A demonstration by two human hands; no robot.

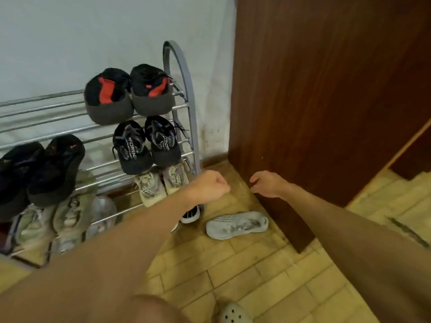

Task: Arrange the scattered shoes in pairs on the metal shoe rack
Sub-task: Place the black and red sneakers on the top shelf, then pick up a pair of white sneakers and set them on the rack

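Note:
The grey metal shoe rack (pixel 184 73) stands against the wall, left of centre. Its right end holds a black-and-red pair (pixel 107 96) on top, a black sneaker pair (pixel 131 148) below, and a beige pair (pixel 149 187) under that. A white shoe (pixel 236 224) lies on its side on the tiled floor, right of the rack's foot. A black-and-white shoe (pixel 191 215) peeks out under my left forearm at the rack's foot. My left hand (pixel 210 185) is a closed fist above it with nothing visible inside. My right hand (pixel 268 184) hovers with loosely curled fingers, holding nothing.
A dark wooden panel (pixel 326 89) stands close on the right, its corner near the white shoe. On the rack's left side sit a black pair (pixel 56 169) and pale green shoes (pixel 70 213). A white clog (pixel 233 314) shows at the bottom edge.

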